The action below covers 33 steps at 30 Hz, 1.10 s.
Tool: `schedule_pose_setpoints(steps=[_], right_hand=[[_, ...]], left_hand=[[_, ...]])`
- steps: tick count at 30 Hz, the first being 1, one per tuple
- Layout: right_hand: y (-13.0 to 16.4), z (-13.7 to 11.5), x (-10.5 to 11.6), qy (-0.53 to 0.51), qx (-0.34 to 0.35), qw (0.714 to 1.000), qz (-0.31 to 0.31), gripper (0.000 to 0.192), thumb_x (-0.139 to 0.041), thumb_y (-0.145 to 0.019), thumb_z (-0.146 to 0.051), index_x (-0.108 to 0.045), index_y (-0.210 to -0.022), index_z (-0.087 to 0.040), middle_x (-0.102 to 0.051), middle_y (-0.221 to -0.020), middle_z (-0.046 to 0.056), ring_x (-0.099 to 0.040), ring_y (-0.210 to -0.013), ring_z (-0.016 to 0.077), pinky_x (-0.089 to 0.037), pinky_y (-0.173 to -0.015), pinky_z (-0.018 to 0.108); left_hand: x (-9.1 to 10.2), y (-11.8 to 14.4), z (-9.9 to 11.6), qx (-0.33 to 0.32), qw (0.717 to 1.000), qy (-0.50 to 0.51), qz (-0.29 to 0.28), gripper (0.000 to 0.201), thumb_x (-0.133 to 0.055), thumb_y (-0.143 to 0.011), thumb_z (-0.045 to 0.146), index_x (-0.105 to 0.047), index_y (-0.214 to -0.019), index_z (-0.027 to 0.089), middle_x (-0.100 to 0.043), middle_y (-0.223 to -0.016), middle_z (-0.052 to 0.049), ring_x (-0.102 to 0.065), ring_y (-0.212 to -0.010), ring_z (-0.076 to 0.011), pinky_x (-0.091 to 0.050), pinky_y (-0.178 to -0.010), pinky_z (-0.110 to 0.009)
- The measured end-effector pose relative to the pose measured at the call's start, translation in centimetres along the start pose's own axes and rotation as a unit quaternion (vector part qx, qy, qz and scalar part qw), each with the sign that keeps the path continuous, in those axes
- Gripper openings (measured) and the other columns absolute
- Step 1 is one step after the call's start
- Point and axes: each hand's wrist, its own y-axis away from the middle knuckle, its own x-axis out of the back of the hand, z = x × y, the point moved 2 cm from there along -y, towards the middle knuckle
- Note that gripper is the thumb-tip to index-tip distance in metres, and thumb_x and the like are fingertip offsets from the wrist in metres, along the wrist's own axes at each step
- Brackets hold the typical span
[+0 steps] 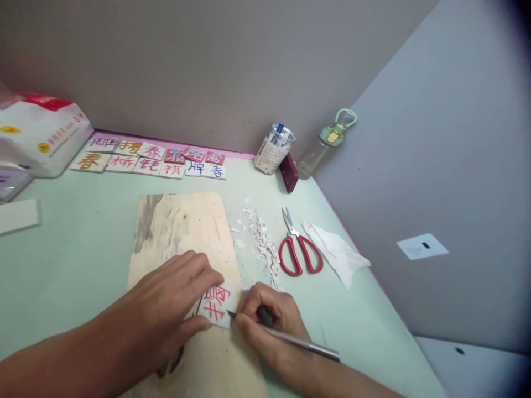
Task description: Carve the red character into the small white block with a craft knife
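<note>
My left hand (174,298) presses down on a small white block (219,305) with a red carved character, holding it flat on a wooden board (182,226). My right hand (269,326) grips a thin metal carving knife (298,342) like a pen. The knife's tip touches the block's lower right edge. The left fingers cover the block's left side.
White shavings (261,240) lie right of the board, then red-handled scissors (298,249) and a crumpled tissue (336,251). Several finished character tiles (153,157) line the back wall. A can (274,149), a dark red case (289,172), a bottle (323,146) and a white bag (41,138) stand behind.
</note>
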Motion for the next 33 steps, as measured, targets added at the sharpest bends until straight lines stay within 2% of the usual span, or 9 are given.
schedule_pose_setpoints(steps=[4, 8, 11, 16, 24, 27, 29, 31, 33], right_hand=[[-0.1, -0.2, -0.3, -0.011, -0.008, 1.0, 0.021, 0.022, -0.063, -0.081, -0.022, -0.047, -0.066, -0.024, -0.044, -0.059, -0.006, -0.038, -0.053, 0.0113, -0.03, -0.049, 0.024], [-0.1, -0.1, -0.2, -0.019, -0.036, 0.999, 0.03, 0.021, -0.065, -0.081, -0.027, -0.05, -0.066, -0.023, -0.049, -0.061, -0.004, -0.044, -0.058, 0.0126, -0.035, -0.053, 0.025], [-0.1, 0.0, -0.2, -0.042, -0.054, 0.997, 0.036, 0.022, -0.067, -0.081, -0.03, -0.052, -0.067, -0.022, -0.054, -0.063, -0.003, -0.047, -0.061, 0.0134, -0.038, -0.056, 0.026], [-0.2, 0.3, -0.4, -0.056, -0.077, 0.994, 0.054, 0.024, -0.069, -0.082, -0.032, -0.053, -0.066, -0.022, -0.054, -0.061, -0.003, -0.046, -0.059, 0.0129, -0.037, -0.054, 0.025], [0.0, 0.5, -0.5, -0.022, -0.058, 0.995, 0.08, 0.028, -0.068, -0.083, -0.033, -0.051, -0.064, -0.023, -0.05, -0.057, -0.004, -0.044, -0.055, 0.0125, -0.036, -0.05, 0.023], [0.3, 0.7, -0.7, 0.028, 0.003, 0.996, 0.09, 0.028, -0.065, -0.088, -0.027, -0.049, -0.065, -0.023, -0.051, -0.057, -0.004, -0.045, -0.053, 0.0122, -0.036, -0.049, 0.024], [0.6, 0.8, -0.9, 0.097, 0.104, 0.985, 0.095, 0.029, -0.063, -0.091, -0.02, -0.047, -0.066, -0.024, -0.055, -0.059, -0.002, -0.048, -0.053, 0.0129, -0.038, -0.051, 0.026], [0.8, 0.9, -1.1, 0.18, 0.219, 0.955, 0.093, 0.029, -0.06, -0.093, -0.014, -0.048, -0.07, -0.025, -0.062, -0.063, 0.0, -0.053, -0.056, 0.015, -0.041, -0.054, 0.03], [1.0, 0.9, -1.2, 0.258, 0.301, 0.914, 0.081, 0.027, -0.058, -0.094, -0.01, -0.049, -0.073, -0.026, -0.066, -0.065, 0.002, -0.054, -0.056, 0.0168, -0.04, -0.055, 0.033]], left_hand=[[-0.1, 0.2, 0.0, 0.016, 1.0, -0.012, -0.002, 0.035, -0.068, -0.088, 0.011, -0.06, -0.118, 0.026, -0.057, -0.111, -0.005, -0.055, -0.102, -0.0293, -0.046, -0.086, -0.042], [-0.1, 0.2, 0.3, 0.022, 1.0, -0.019, -0.008, 0.033, -0.07, -0.087, 0.011, -0.06, -0.115, 0.025, -0.057, -0.109, -0.005, -0.054, -0.101, -0.0285, -0.046, -0.085, -0.041], [-0.1, 0.1, 0.5, 0.022, 1.0, -0.021, -0.001, 0.033, -0.072, -0.085, 0.01, -0.059, -0.112, 0.024, -0.056, -0.108, -0.004, -0.054, -0.102, -0.0287, -0.046, -0.086, -0.041], [-0.2, 0.0, 0.7, 0.015, 0.999, -0.034, 0.021, 0.037, -0.075, -0.081, 0.01, -0.057, -0.11, 0.025, -0.057, -0.107, -0.004, -0.055, -0.101, -0.0281, -0.048, -0.085, -0.04], [-0.9, 0.3, 0.6, 0.003, 0.998, -0.046, 0.053, 0.045, -0.084, -0.072, 0.01, -0.055, -0.104, 0.024, -0.056, -0.101, -0.002, -0.054, -0.094, -0.029, -0.045, -0.082, -0.042], [-1.2, 0.0, 0.7, 0.0, 0.997, -0.06, 0.054, 0.049, -0.088, -0.067, 0.011, -0.053, -0.099, 0.023, -0.055, -0.097, -0.002, -0.053, -0.09, -0.0296, -0.043, -0.078, -0.043], [-1.3, -0.2, 0.9, -0.004, 0.995, -0.075, 0.06, 0.051, -0.09, -0.064, 0.013, -0.052, -0.097, 0.023, -0.055, -0.096, -0.002, -0.053, -0.089, -0.0305, -0.042, -0.078, -0.044], [-1.4, -0.3, 1.0, -0.008, 0.993, -0.093, 0.066, 0.053, -0.09, -0.061, 0.013, -0.052, -0.096, 0.023, -0.056, -0.096, -0.003, -0.053, -0.09, -0.0312, -0.043, -0.079, -0.044], [-1.4, -0.3, 1.1, -0.006, 0.991, -0.113, 0.065, 0.054, -0.092, -0.06, 0.014, -0.052, -0.096, 0.023, -0.058, -0.098, -0.004, -0.054, -0.092, -0.0317, -0.043, -0.08, -0.044]])
